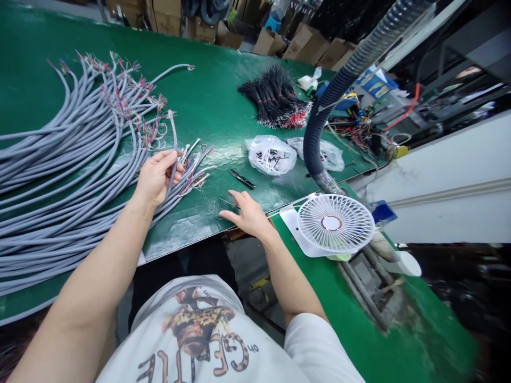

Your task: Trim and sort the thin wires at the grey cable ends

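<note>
My left hand [162, 173] is closed around one grey cable [174, 146] near its stripped end, where a pale braided section points up. Below and left of that hand, many more grey cables [72, 175] lie in bundles, their ends fanned into thin coloured wires. My right hand [249, 213] hovers at the table's front edge with thumb and forefinger apart. A thin metal point [228, 202] shows between these fingers; whether they touch it I cannot tell. Just beyond lies a slim black tool [242, 179], perhaps tweezers. Loose wire strands [211, 198] are scattered nearby.
Clear plastic bags [271, 155] with small black parts lie right of centre. Behind them is a pile of black wires [275, 98]. A white fan [335, 223] and a ribbed duct hose [319, 127] stand at the right. Cardboard boxes [305, 42] line the back.
</note>
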`<move>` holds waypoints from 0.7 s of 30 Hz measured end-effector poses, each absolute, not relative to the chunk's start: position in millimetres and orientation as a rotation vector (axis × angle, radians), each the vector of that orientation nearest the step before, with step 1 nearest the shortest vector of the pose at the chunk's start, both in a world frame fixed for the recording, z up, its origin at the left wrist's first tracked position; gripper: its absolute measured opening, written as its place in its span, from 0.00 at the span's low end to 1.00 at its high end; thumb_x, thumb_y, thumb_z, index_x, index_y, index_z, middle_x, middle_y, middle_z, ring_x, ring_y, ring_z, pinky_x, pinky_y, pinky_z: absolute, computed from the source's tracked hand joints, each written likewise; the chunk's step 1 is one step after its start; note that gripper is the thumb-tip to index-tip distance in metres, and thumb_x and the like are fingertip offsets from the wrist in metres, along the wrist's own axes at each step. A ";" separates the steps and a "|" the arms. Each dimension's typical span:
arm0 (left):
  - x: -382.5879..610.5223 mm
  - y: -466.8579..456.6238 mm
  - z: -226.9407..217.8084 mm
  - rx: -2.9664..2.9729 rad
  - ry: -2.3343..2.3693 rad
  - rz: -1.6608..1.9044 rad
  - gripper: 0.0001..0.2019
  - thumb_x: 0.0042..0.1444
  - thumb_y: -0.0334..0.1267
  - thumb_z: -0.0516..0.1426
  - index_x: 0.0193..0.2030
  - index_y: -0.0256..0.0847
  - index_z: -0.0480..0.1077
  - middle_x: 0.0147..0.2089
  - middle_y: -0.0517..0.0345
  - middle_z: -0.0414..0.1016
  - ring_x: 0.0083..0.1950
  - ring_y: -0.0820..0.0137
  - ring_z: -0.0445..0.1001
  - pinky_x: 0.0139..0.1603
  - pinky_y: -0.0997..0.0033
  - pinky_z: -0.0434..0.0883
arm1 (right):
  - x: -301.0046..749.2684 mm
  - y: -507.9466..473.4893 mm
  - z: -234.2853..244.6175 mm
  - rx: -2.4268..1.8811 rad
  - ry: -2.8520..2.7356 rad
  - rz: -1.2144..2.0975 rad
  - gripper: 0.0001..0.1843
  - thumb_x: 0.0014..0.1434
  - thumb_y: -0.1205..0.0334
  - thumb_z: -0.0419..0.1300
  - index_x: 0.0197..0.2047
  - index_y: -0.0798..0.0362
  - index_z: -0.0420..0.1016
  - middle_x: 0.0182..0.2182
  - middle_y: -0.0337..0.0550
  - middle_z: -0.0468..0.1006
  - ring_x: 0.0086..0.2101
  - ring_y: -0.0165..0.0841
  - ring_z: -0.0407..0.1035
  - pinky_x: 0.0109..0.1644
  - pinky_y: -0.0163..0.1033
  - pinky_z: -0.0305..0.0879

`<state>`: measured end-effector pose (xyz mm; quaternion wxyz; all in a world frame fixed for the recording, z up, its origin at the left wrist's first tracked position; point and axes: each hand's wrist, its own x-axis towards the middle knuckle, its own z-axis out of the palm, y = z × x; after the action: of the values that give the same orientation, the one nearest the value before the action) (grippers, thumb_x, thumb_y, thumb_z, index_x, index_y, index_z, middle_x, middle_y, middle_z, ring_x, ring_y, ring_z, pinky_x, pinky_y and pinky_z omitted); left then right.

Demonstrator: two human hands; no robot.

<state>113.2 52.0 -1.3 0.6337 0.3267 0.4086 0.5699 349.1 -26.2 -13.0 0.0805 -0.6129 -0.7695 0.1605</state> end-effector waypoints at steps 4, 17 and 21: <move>113.9 51.4 -1.4 0.751 0.940 1.292 0.07 0.50 0.37 0.61 0.34 0.36 0.72 0.21 0.61 0.69 0.18 0.79 0.65 0.17 0.81 0.60 | 322.8 -24.8 -19.2 -1.970 -2.349 0.470 0.45 0.52 0.35 0.59 0.64 0.55 0.55 0.49 0.55 0.70 0.42 0.45 0.72 0.42 0.43 0.66; 118.3 48.6 -4.5 0.798 0.950 1.233 0.09 0.51 0.38 0.61 0.35 0.35 0.72 0.22 0.62 0.69 0.18 0.80 0.65 0.17 0.82 0.60 | 322.4 -9.0 -39.1 -1.702 -2.423 0.477 0.05 0.64 0.68 0.49 0.38 0.54 0.65 0.36 0.46 0.75 0.35 0.33 0.69 0.37 0.34 0.58; 120.3 46.1 -4.8 0.772 0.929 1.194 0.04 0.56 0.34 0.58 0.35 0.35 0.73 0.22 0.61 0.70 0.18 0.80 0.65 0.18 0.82 0.61 | 351.4 7.7 -21.4 -1.666 -2.207 0.403 0.05 0.63 0.67 0.51 0.34 0.54 0.64 0.30 0.41 0.72 0.31 0.29 0.65 0.37 0.32 0.58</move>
<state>120.3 46.1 -4.8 0.6605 0.3413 0.4105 0.5280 351.4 7.7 -21.4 0.1727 -0.5873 -0.7779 0.1421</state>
